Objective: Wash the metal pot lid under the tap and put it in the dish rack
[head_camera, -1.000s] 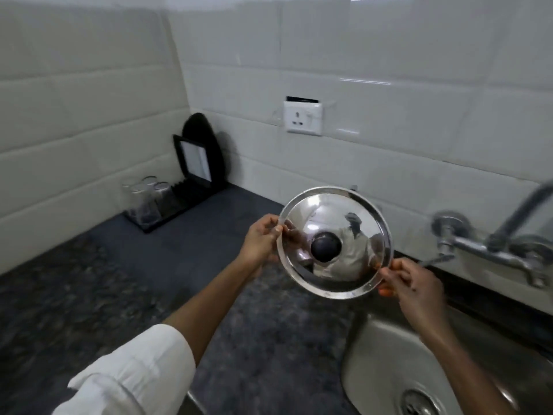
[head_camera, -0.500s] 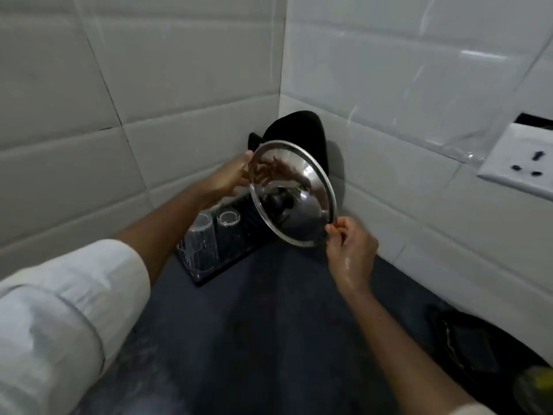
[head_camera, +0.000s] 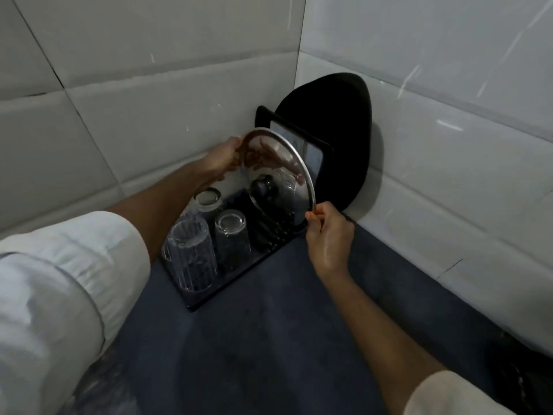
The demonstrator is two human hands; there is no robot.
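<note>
lid (head_camera: 281, 172) held on edge over the back of the dish rack (head_camera: 239, 274), knob (head_camera: 261, 187) facing the camera; could not tell whether the bottom rim touched the rack. left hand (head_camera: 223, 158) gripped the upper left rim, right hand (head_camera: 327, 232) pinched the lower right rim with wet fingers. three glasses (head_camera: 230, 235) stood upside down at the rack's front. square plate (head_camera: 311, 154) and black oval board (head_camera: 338, 139) stood upright just behind the lid, in the tiled corner. white sleeves rolled at both arms.
</note>
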